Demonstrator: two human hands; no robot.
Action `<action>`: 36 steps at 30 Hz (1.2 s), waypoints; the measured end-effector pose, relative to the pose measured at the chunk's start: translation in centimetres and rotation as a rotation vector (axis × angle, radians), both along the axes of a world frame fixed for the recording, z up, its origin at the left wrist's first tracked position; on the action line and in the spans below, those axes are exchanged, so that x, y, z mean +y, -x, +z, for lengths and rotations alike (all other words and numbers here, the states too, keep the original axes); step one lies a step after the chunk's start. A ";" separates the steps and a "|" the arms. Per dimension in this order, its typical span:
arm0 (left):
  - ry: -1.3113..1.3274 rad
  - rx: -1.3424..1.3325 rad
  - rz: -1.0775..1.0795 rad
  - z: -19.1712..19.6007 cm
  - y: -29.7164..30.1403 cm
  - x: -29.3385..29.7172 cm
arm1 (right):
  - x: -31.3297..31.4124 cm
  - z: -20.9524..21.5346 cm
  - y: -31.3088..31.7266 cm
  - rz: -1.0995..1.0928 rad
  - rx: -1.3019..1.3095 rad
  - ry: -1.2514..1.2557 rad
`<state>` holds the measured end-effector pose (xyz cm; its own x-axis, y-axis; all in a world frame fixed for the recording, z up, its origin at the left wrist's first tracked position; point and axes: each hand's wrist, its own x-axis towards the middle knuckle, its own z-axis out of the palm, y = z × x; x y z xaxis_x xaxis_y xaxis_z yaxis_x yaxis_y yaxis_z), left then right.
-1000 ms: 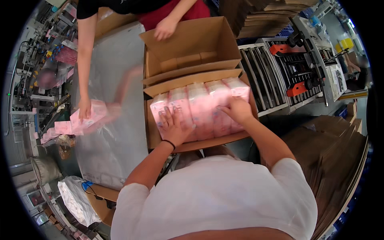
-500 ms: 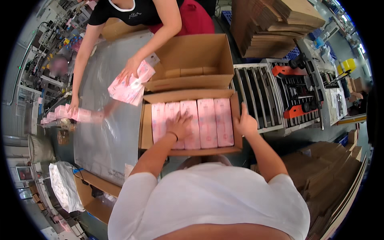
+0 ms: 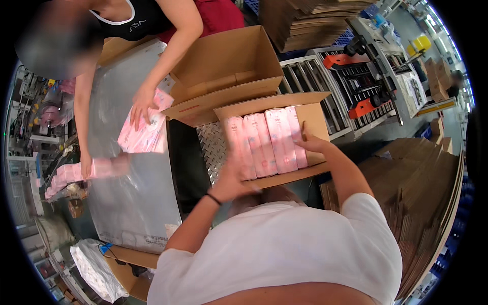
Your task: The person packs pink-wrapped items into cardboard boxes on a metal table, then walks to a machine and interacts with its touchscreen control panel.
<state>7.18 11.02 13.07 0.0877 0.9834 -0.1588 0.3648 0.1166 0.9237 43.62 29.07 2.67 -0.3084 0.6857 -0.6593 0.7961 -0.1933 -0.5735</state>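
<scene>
A brown carton [image 3: 309, 175] stands in front of me, its flaps up, with a row of pink packs [image 3: 260, 145] upright inside. The packs lean a little, and bare cardboard shows at the right end. My left hand [image 3: 231, 179] is at the carton's near left corner, smeared by motion, so its grip is unclear. Over the right end, my right hand [image 3: 315, 144] has its fingers stretched against the rightmost pack. Across the grey table [image 3: 137, 203], a co-worker's hand [image 3: 144, 107] holds a bundle of pink packs [image 3: 144, 131]; their other hand [image 3: 85, 165] touches a pink row [image 3: 76, 173].
Beyond mine stands another open carton [image 3: 229, 56]. A roller conveyor [image 3: 310, 81] leads right to a machine with orange parts [image 3: 363, 108]. Flat cardboard is stacked at the back [image 3: 310, 20] and at the right [image 3: 406, 188]. A patterned metal plate [image 3: 209, 145] shows left of my carton.
The carton has shifted right and turned slightly. My left hand has left the pack tops for the near left corner; my right hand has moved from the right wall to the packs. The view has shifted.
</scene>
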 end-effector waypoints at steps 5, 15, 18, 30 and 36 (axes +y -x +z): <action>0.297 0.464 -0.758 -0.7 -2.1 8.5 | 3.9 8.6 6.4 0.485 -0.192 -0.539; 0.123 -0.363 0.597 -15.7 -3.7 2.0 | -4.9 2.2 -0.1 0.314 -0.074 -1.000; 0.039 -0.219 0.753 -16.8 -10.4 -0.1 | -1.8 3.4 -3.7 0.379 -0.058 -0.820; 0.209 -0.167 0.350 -17.9 -34.8 32.2 | 31.4 -1.1 -29.0 0.315 -0.166 -1.054; 0.281 0.150 0.279 -18.4 -40.1 43.1 | 30.6 -0.9 -28.2 0.128 -0.189 -1.007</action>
